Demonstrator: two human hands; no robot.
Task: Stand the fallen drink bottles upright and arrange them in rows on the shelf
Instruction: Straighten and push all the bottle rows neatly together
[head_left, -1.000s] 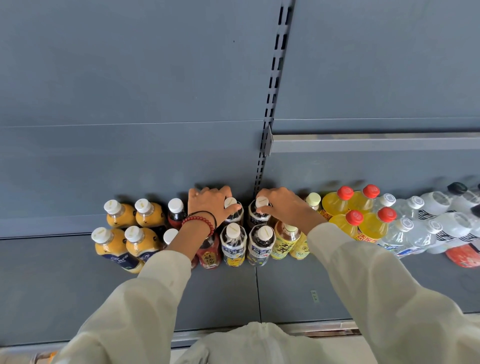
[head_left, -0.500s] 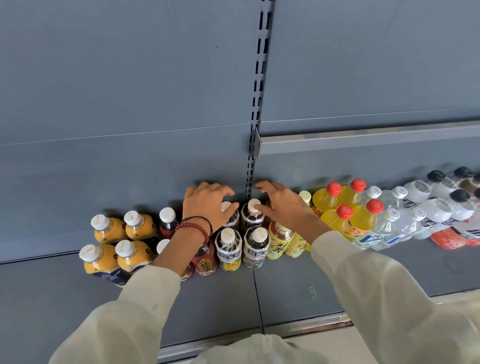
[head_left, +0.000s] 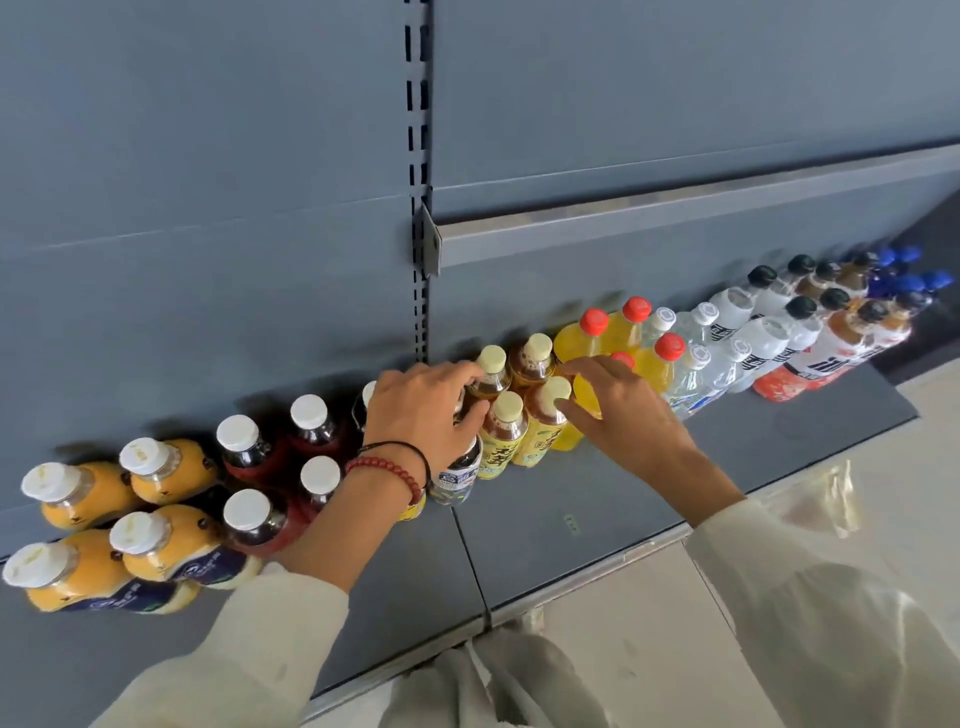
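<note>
Upright drink bottles stand two deep along the grey shelf (head_left: 545, 525). My left hand (head_left: 415, 415), with bracelets at the wrist, lies over the dark blue-labelled bottles (head_left: 457, 478). Its forefinger and thumb curl round the neck of the back-left tea bottle (head_left: 488, 376). My right hand (head_left: 618, 405) reaches in from the right. Its straight fingertips touch the cream cap of the front-right tea bottle (head_left: 550, 410), and its other fingers cover a red-capped yellow bottle (head_left: 649, 364). Two more tea bottles (head_left: 506, 431) stand between my hands.
At the left stand orange juice bottles (head_left: 156, 467) and dark red-labelled bottles (head_left: 249, 452). Clear, white-labelled and blue-capped bottles (head_left: 779, 332) run to the right. A shelf upright (head_left: 418, 208) and a bracket rail (head_left: 675, 218) rise behind. The shelf's front edge (head_left: 597, 566) is close to me.
Both hands have moved right, from the tops of the dark blue-labelled bottles to the cream-capped tea bottles. The view has swung right, and more bottles show at the far right.
</note>
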